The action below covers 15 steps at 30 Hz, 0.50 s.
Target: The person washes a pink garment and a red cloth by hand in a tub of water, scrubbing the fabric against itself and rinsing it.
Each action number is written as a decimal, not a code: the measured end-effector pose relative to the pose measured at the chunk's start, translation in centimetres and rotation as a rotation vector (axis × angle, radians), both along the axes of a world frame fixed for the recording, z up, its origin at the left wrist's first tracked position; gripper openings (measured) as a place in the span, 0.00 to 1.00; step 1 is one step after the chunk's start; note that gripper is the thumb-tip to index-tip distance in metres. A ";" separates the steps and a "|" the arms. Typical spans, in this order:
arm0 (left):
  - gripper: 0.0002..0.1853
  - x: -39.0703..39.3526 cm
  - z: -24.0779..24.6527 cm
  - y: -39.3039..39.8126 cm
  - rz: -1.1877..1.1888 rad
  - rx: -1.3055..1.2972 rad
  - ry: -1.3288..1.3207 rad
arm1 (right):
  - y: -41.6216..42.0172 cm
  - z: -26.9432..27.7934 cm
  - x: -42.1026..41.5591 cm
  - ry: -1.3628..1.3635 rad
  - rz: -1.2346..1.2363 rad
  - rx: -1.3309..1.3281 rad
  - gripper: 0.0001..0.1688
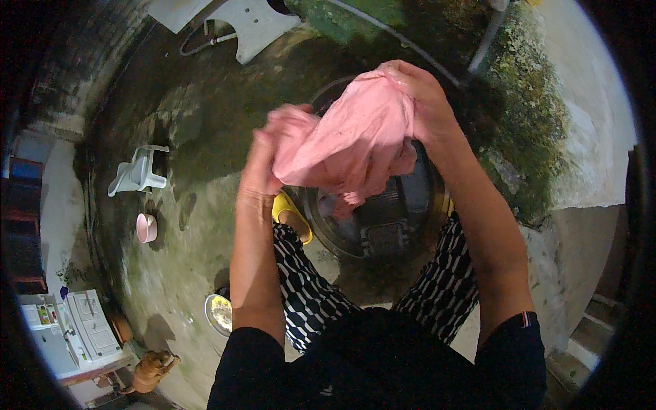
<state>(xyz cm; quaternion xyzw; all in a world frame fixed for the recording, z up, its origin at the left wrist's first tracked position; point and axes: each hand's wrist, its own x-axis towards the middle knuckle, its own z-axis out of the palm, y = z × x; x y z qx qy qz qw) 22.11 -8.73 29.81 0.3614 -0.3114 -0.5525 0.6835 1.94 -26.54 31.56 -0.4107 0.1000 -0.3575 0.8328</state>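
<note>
A crumpled pink cloth [353, 133], seemingly wet, is stretched between my two hands above a round basin [328, 241]. My left hand [269, 148], slightly blurred, grips its left end. At the upper right corner, my right hand [420, 97] holds the cloth with the fingers curled behind it. The lower folds hang down over the basin. Inside the basin lies a dark ridged board [384, 215], partly hidden by the cloth. The basin stands between my legs in patterned trousers [312, 297].
A white plastic stool [138, 171] lies on the mossy concrete floor at left, near a pink bowl [147, 228]. Close to my left arm is a round dish [219, 312]. A brown dog [148, 370] is at lower left. A pipe [400, 38] runs above the basin; steps [584, 343] are at right.
</note>
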 end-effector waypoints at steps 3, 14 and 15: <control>0.18 -2.4 0.7 -0.1 -0.264 0.386 -0.642 | 0.0 -0.1 0.2 0.033 0.033 -0.015 0.09; 0.20 -0.8 -1.1 -0.2 0.151 0.046 -0.031 | 1.5 0.7 0.2 0.201 0.062 -0.011 0.09; 0.20 -1.4 -0.9 -0.6 0.191 0.011 0.008 | 2.0 1.5 0.1 0.269 0.100 -0.039 0.09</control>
